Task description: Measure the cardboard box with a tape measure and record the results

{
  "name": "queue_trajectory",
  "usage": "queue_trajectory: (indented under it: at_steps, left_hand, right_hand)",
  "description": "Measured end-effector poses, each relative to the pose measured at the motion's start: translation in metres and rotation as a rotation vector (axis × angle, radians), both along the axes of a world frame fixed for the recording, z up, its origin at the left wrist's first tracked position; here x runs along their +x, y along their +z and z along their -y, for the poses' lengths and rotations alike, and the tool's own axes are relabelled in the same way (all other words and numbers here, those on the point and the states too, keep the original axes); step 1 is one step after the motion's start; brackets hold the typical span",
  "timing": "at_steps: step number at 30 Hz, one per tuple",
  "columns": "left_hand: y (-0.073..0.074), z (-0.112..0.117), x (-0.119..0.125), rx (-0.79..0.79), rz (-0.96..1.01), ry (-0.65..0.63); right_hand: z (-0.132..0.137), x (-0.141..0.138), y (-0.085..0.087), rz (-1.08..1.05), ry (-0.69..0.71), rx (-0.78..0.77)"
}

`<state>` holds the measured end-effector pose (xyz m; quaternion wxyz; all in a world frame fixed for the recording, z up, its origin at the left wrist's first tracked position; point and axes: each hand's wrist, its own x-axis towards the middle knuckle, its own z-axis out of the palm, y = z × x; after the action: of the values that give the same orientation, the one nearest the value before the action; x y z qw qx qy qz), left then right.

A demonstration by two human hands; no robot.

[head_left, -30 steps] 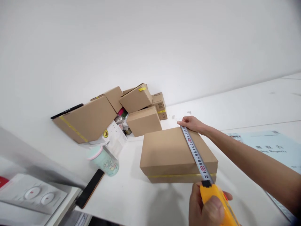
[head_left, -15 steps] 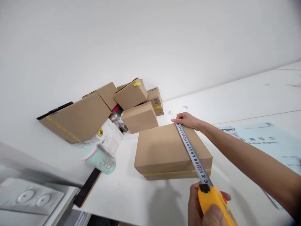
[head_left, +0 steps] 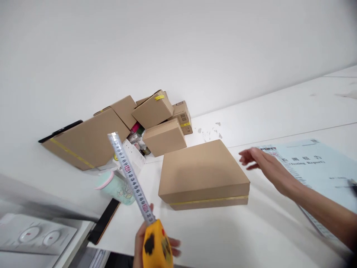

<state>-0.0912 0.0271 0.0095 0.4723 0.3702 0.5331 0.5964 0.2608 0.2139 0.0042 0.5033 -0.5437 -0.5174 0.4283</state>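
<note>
My left hand point(head_left: 139, 238) grips a yellow tape measure point(head_left: 157, 243) at the bottom of the view. Its blade point(head_left: 133, 182) is pulled out and slants up to the left, clear of the box and in front of the mint-green cup point(head_left: 122, 191). On the white table lies a closed cardboard box point(head_left: 200, 167) with a yellow strip along its front side. My right hand point(head_left: 259, 162) hovers to the right of this box, fingers apart and holding nothing. Beneath and beyond that hand is a pale blue printed report point(head_left: 309, 163).
Several cardboard boxes point(head_left: 166, 137) are stacked at the back left against the wall. Small jars and a white packet stand before them. A white unit with dials point(head_left: 30, 234) is at the lower left, by the table's black-edged corner point(head_left: 104, 221).
The tape blade has come off the box top and swung left with my left hand. My right hand has let go of the blade's end and moved right, toward the report.
</note>
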Motion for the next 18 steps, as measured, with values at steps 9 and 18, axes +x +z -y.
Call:
queue_trajectory:
  at_steps: [9,18]
  left_hand:
    - [0.015,-0.041,0.001,0.112,-0.025,0.021]
    - [0.052,-0.053,0.017,0.188,-0.069,-0.040]
  right_hand:
    - [0.050,-0.015,-0.006,0.270,0.197,0.213]
    - [0.008,-0.013,0.070,0.364,-0.091,0.198]
